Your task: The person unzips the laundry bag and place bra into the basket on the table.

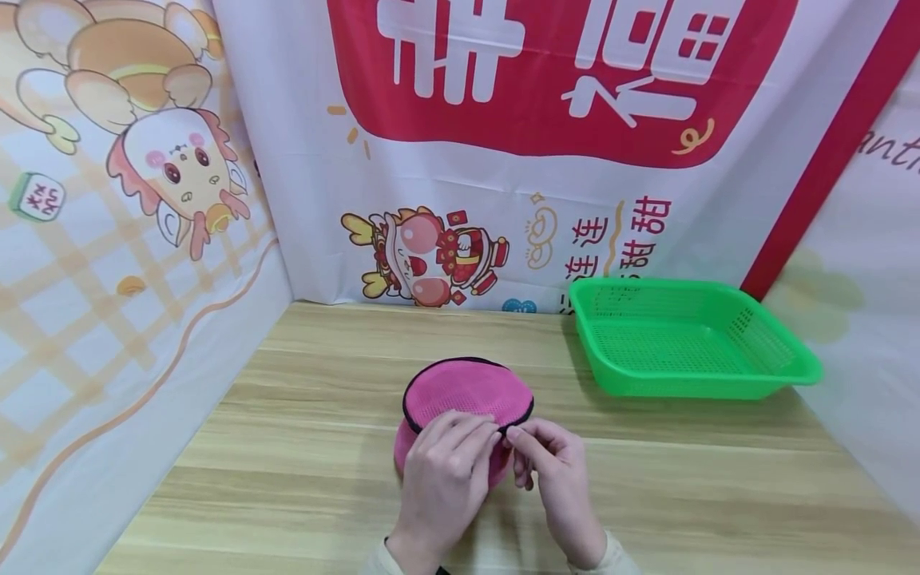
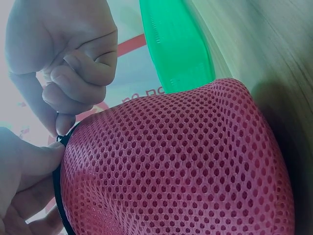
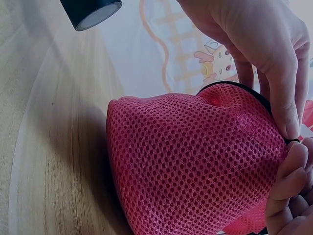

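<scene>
A round pink mesh bag (image 1: 467, 389) with a black zipper edge (image 1: 411, 413) stands on the wooden table, its top face toward the head camera. My left hand (image 1: 447, 471) grips the edge on the near side, thumb and fingers on either side of the black trim. Just to its right, my right hand (image 1: 559, 469) pinches a small dark piece at the zipper between thumb and index finger. In the left wrist view the other fingers of the right hand (image 2: 68, 61) are curled in. The mesh side wall (image 3: 190, 161) bulges outward below the hands.
A green plastic basket (image 1: 707, 383) with a perforated floor sits at the table's back right. Printed cloth (image 1: 309, 200) walls in the back and both sides. In the right wrist view, a dark cylinder (image 3: 88, 10) shows at the top left.
</scene>
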`<action>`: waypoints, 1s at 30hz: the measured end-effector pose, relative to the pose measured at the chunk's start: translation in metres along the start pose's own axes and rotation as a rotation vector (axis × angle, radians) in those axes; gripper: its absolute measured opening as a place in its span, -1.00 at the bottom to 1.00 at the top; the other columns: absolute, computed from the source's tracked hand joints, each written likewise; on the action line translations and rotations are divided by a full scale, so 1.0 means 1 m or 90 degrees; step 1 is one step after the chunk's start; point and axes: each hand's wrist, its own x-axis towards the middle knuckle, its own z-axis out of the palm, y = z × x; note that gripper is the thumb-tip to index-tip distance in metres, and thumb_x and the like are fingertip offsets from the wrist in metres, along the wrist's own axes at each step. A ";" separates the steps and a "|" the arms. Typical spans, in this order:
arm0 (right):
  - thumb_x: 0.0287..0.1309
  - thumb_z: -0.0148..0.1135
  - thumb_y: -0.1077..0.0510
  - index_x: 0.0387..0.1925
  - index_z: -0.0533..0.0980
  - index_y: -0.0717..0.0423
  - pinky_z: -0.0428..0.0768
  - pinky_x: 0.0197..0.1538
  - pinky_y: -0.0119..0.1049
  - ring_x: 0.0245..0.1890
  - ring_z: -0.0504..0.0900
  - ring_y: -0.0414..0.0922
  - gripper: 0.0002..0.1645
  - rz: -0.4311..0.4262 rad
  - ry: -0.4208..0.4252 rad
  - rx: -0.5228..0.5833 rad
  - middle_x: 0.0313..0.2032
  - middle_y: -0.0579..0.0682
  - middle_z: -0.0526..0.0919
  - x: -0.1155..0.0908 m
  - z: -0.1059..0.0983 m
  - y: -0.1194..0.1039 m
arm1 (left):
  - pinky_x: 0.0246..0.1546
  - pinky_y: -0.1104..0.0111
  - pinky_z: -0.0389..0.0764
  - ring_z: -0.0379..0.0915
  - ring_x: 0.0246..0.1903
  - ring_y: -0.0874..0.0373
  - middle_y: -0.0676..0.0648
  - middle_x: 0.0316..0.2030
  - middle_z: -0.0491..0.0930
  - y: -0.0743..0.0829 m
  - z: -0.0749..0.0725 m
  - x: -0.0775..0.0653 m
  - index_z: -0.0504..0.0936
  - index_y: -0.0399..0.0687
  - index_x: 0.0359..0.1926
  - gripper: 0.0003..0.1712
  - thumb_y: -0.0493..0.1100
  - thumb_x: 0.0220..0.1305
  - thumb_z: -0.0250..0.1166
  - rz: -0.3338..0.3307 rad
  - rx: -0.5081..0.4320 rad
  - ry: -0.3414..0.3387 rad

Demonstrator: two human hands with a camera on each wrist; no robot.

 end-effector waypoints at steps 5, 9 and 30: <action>0.21 0.28 0.27 -0.49 0.56 0.39 0.37 -0.71 -0.43 -0.76 0.40 -0.15 -0.77 0.014 0.012 0.004 -0.71 0.08 0.43 0.002 -0.001 0.001 | -0.10 0.25 0.61 0.59 -0.20 0.09 -0.04 -0.25 0.72 0.000 0.000 0.000 0.78 -0.15 -0.25 -0.87 -0.30 0.18 0.36 -0.006 0.004 0.000; 0.20 0.28 0.27 -0.49 0.56 0.39 0.37 -0.71 -0.43 -0.76 0.40 -0.15 -0.77 0.017 0.014 0.005 -0.71 0.07 0.44 0.002 -0.001 0.001 | -0.12 0.25 0.62 0.59 -0.20 0.09 -0.03 -0.25 0.72 0.000 -0.001 0.001 0.78 -0.16 -0.24 -0.87 -0.31 0.17 0.36 -0.009 0.004 0.001; 0.21 0.26 0.30 -0.46 0.55 0.45 0.36 -0.72 -0.44 -0.75 0.40 -0.17 -0.78 0.012 0.029 0.014 -0.71 0.06 0.45 0.002 -0.002 0.002 | -0.14 0.25 0.63 0.60 -0.21 0.09 -0.06 -0.25 0.72 0.002 -0.003 0.001 0.78 -0.19 -0.22 -0.83 -0.33 0.12 0.39 -0.021 0.004 -0.002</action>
